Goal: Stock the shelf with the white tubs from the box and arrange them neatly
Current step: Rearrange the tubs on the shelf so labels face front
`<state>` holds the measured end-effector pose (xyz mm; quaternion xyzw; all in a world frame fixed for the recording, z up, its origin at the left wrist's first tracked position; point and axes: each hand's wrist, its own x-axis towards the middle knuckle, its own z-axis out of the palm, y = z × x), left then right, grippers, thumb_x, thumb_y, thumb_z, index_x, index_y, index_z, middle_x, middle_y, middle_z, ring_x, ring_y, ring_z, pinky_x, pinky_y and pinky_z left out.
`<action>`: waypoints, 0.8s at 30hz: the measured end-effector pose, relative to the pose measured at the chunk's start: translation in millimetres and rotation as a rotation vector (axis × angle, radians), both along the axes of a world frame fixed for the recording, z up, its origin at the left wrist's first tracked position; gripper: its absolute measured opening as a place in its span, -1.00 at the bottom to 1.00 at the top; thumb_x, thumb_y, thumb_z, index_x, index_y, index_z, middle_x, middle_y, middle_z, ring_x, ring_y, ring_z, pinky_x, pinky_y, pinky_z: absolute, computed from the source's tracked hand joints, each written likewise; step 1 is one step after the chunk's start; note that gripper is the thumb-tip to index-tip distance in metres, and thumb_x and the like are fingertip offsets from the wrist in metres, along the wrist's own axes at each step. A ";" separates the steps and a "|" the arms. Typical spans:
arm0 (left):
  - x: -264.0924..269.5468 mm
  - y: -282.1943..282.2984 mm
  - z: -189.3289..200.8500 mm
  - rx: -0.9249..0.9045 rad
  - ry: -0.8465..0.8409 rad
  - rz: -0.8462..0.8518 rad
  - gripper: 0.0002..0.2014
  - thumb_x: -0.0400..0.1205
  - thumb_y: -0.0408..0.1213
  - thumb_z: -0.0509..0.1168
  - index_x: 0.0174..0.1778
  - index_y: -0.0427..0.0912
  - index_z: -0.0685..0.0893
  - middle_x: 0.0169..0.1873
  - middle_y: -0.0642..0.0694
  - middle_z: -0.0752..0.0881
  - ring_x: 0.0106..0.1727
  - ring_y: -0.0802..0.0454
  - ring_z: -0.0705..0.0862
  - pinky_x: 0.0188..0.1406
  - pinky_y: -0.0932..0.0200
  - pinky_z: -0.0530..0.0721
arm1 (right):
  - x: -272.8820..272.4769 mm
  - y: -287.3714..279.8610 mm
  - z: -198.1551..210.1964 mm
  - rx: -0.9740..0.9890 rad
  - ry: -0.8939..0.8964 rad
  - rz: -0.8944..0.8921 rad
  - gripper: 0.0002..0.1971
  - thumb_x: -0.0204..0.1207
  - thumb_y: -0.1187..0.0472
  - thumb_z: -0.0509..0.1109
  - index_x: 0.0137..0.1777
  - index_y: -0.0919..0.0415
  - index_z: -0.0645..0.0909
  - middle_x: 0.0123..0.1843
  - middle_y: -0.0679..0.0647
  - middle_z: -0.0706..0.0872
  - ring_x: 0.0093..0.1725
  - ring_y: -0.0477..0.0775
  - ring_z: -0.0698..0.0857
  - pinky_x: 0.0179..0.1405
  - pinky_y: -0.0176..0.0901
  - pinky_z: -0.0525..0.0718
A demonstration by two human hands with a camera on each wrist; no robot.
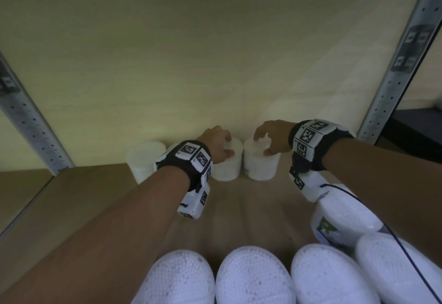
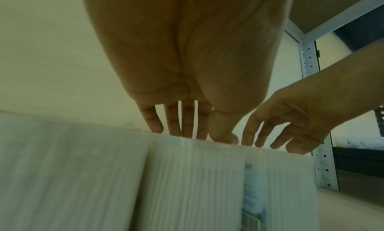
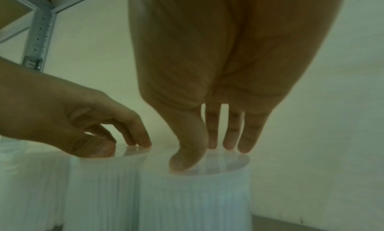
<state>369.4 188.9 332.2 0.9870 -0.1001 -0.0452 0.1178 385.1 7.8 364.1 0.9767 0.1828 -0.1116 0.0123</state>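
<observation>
Several white ribbed tubs stand in a row at the back of the wooden shelf [image 1: 95, 196], against the pale wall. My left hand [image 1: 228, 145] rests its fingertips and thumb on the lid of one tub [image 1: 227, 167]. My right hand [image 1: 263, 145] does the same on the tub [image 1: 260, 167] just to its right. In the left wrist view my left hand [image 2: 193, 136] has its straight fingers on that tub's [image 2: 197, 177] top edge. In the right wrist view my right hand [image 3: 207, 152] has its thumb and fingertips on the clear lid of its tub [image 3: 193, 193]. Neither hand wraps round a tub.
Two more tubs stand left of the touched pair, the far-left one [image 1: 146, 157] in full view. Several white tubs [image 1: 253, 277] lie close in front, one with a label [image 1: 344, 217] at the right. Perforated metal uprights [image 1: 31, 121] [image 1: 401, 64] frame the shelf.
</observation>
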 end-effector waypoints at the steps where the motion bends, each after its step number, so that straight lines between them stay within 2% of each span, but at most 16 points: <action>1: -0.1 -0.2 0.1 0.001 0.001 0.001 -0.53 0.63 -0.08 0.31 0.43 -0.17 0.47 0.42 -0.18 0.42 0.42 -0.16 0.46 0.42 -0.04 0.48 | 0.0 -0.3 0.7 0.012 0.002 0.019 -0.55 0.54 0.23 0.42 0.44 0.09 0.51 0.50 0.09 0.44 0.46 0.14 0.49 0.34 -0.11 0.49; 3: -0.3 -0.6 0.1 0.007 0.001 0.000 -0.52 0.63 -0.07 0.30 0.44 -0.17 0.46 0.42 -0.18 0.42 0.43 -0.16 0.46 0.42 -0.05 0.47 | 0.1 -0.1 2.1 0.060 0.014 0.037 -0.56 0.53 0.38 0.38 0.38 0.06 0.58 0.49 0.08 0.47 0.44 0.14 0.53 0.20 -0.13 0.55; 5: -1.0 -1.0 -0.2 0.009 0.000 0.000 -0.52 0.64 -0.08 0.29 0.45 -0.17 0.46 0.42 -0.19 0.41 0.44 -0.16 0.44 0.43 -0.05 0.47 | 1.1 1.0 3.0 0.116 0.006 0.032 -0.57 0.53 0.43 0.32 0.37 0.09 0.60 0.46 0.08 0.52 0.40 0.14 0.56 0.11 -0.18 0.54; 6: -1.6 -1.5 -0.3 0.010 0.000 0.001 -0.53 0.65 -0.08 0.28 0.45 -0.17 0.45 0.42 -0.19 0.41 0.44 -0.17 0.44 0.43 -0.05 0.47 | 1.9 1.7 2.9 0.135 -0.013 0.019 -0.60 0.54 0.37 0.34 0.37 0.12 0.59 0.43 0.10 0.55 0.38 0.15 0.57 0.11 -0.18 0.53; 8: -2.4 -2.6 -0.7 0.016 0.000 0.000 -0.54 0.66 -0.10 0.26 0.46 -0.19 0.44 0.41 -0.19 0.41 0.43 -0.18 0.42 0.42 -0.06 0.46 | 3.4 3.0 1.0 0.122 -0.051 -0.022 -0.60 0.57 0.12 0.38 0.38 0.19 0.56 0.40 0.15 0.57 0.35 0.17 0.58 0.22 -0.13 0.53; 10: -3.3 -3.4 -0.8 0.028 0.004 -0.005 -0.54 0.68 -0.10 0.24 0.47 -0.20 0.42 0.41 -0.20 0.40 0.43 -0.20 0.41 0.42 -0.09 0.45 | 5.6 4.1 -3.1 0.033 -0.029 -0.075 -0.44 0.57 -0.09 0.34 0.45 0.24 0.47 0.45 0.18 0.52 0.40 0.19 0.53 0.35 -0.06 0.50; 12: -3.7 -3.4 -1.1 0.032 0.002 -0.004 -0.54 0.68 -0.10 0.23 0.47 -0.20 0.42 0.41 -0.20 0.40 0.43 -0.21 0.41 0.41 -0.08 0.45 | 6.4 5.1 -5.7 -0.011 -0.011 -0.090 -0.36 0.56 -0.14 0.33 0.50 0.27 0.41 0.49 0.19 0.46 0.45 0.20 0.49 0.40 -0.04 0.47; 18: -2.8 -2.9 -2.4 0.028 0.002 -0.003 -0.54 0.68 -0.09 0.23 0.47 -0.18 0.41 0.41 -0.19 0.40 0.43 -0.19 0.41 0.41 -0.09 0.45 | 6.5 6.0 -6.8 -0.005 -0.012 -0.068 -0.39 0.57 -0.08 0.35 0.53 0.24 0.37 0.52 0.17 0.40 0.48 0.19 0.45 0.43 -0.05 0.43; 24: -3.3 -3.6 -2.8 0.026 -0.011 -0.001 -0.54 0.68 -0.10 0.24 0.47 -0.19 0.43 0.42 -0.19 0.40 0.44 -0.20 0.40 0.41 -0.08 0.46 | 2.6 3.2 -1.4 0.008 0.017 -0.007 -0.46 0.57 0.13 0.40 0.54 0.13 0.40 0.54 0.11 0.39 0.49 0.16 0.45 0.41 -0.07 0.46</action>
